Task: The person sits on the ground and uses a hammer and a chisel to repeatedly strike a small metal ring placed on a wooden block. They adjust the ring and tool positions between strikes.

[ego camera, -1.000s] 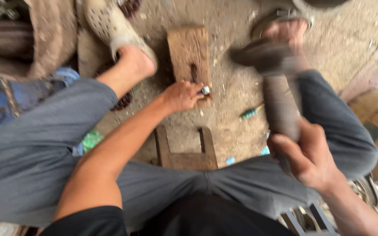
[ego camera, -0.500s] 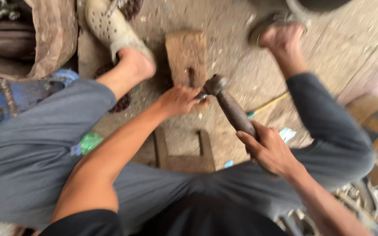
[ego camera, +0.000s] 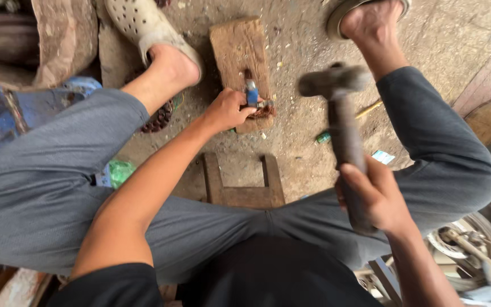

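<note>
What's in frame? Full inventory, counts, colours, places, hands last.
worn brown wooden block: 1, brown, on the ground ahead between the feet
small blue-handled metal tool: 1, blue and grey, upright on the block's near end
dark-headed hammer with a dark handle: 1, dark grey-brown, raised above the ground, blurred
low wooden stool frame: 1, brown, under the knees
green scrap: 1, by the left leg
small green-tipped item: 1, on the ground past the hammer; kind unclear
pale perforated clog: 1, off-white, on the left foot
grey trousers: 1 pair
left hand: steadies the blue-handled tool
right hand: grips the hammer handle
</note>
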Action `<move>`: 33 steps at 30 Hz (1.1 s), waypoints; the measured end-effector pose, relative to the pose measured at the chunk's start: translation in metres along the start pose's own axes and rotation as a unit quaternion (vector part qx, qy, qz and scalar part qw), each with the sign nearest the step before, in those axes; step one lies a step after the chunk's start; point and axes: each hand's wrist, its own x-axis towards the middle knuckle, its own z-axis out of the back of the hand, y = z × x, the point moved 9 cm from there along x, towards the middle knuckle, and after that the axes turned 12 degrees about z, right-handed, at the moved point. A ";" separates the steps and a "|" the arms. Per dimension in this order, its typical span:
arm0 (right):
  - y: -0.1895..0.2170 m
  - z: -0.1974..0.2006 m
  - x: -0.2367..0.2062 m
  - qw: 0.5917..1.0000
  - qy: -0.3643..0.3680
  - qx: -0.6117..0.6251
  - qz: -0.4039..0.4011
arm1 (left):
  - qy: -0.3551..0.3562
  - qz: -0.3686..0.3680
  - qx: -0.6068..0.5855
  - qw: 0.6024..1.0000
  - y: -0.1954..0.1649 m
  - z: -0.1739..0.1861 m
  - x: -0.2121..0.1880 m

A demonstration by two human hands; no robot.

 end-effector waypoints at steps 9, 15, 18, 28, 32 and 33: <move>-0.068 0.026 -0.078 0.991 -0.095 0.088 -0.029 | 0.097 0.164 0.104 0.976 -0.007 -0.002 0.042; -0.098 0.001 -0.091 0.990 -0.061 0.110 -0.059 | 0.133 0.214 -0.058 0.966 0.021 -0.002 0.055; -0.099 -0.001 -0.090 0.991 -0.053 0.113 -0.049 | 0.082 0.225 -0.019 0.971 0.031 0.006 0.064; -0.101 -0.002 -0.076 0.988 -0.069 0.121 -0.064 | -0.048 0.095 -0.147 0.983 -0.019 0.066 0.034; -0.100 -0.006 -0.074 0.989 -0.054 0.128 -0.047 | -0.112 0.090 -0.079 0.986 -0.039 0.055 0.009; -0.100 -0.007 -0.074 0.989 -0.052 0.130 -0.045 | -0.120 0.094 -0.071 0.986 -0.041 0.050 0.003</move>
